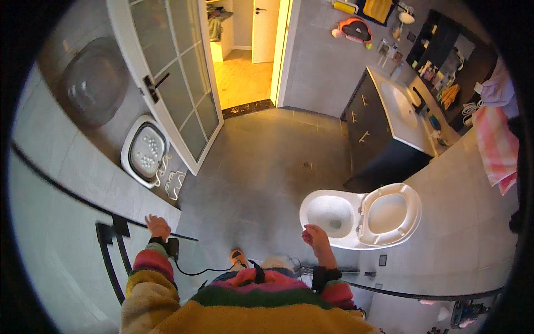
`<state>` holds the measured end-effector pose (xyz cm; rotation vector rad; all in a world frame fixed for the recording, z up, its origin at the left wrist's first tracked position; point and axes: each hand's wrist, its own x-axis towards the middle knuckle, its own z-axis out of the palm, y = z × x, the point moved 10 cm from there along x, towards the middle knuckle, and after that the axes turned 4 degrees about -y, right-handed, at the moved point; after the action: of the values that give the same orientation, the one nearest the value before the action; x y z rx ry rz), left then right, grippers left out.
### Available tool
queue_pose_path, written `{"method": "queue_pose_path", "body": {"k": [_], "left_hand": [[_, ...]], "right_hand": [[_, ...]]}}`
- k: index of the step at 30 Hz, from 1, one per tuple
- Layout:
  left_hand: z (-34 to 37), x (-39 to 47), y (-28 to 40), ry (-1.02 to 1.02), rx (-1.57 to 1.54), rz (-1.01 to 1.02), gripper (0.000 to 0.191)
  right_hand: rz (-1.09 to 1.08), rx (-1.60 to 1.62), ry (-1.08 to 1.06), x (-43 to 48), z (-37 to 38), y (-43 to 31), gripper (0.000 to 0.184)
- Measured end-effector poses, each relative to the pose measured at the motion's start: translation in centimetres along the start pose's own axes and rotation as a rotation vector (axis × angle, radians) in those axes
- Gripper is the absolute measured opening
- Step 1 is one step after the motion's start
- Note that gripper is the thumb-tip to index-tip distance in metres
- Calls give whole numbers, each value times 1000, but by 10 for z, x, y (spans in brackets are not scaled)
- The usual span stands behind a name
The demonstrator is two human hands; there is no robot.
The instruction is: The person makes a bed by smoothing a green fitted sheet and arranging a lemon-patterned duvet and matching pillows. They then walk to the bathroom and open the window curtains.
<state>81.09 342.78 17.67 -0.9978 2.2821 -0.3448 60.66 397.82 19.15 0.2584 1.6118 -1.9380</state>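
Note:
My left hand lies over the black top rail of a glass shower partition. It covers part of the rail, and I cannot tell whether its fingers close around it. A black door handle is fixed to the glass close to my left forearm. My right hand hangs in the air with its fingers curled in and nothing visible in them. From this view it overlaps the near rim of a white toilet, whose seat and lid are raised. Both wrists wear black straps; a cable runs from the left one.
A white-framed glass door stands ajar at a lit doorway. Left of it are a white foot basin, a large grey basin and wire hangers. A dark vanity with a sink stands right. Grey floor tiles lie ahead.

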Motion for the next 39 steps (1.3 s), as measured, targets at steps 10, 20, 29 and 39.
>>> {"method": "queue_pose_path", "body": {"k": [10,20,29,39], "left_hand": [[121,111,-84,-302,26,78,19],[-106,263,77,-245,-680,16,19],[-154,368,143,-435,-923,2,19],[-494,702,342,171,-461,919,21]], "right_hand": [[89,126,-164,211,127,-52,18],[134,-134,-416,464,214,-184,17],[147,-129,-350,638,244,-277,15],[56,-24,-186,866,273,-419,15]]}}
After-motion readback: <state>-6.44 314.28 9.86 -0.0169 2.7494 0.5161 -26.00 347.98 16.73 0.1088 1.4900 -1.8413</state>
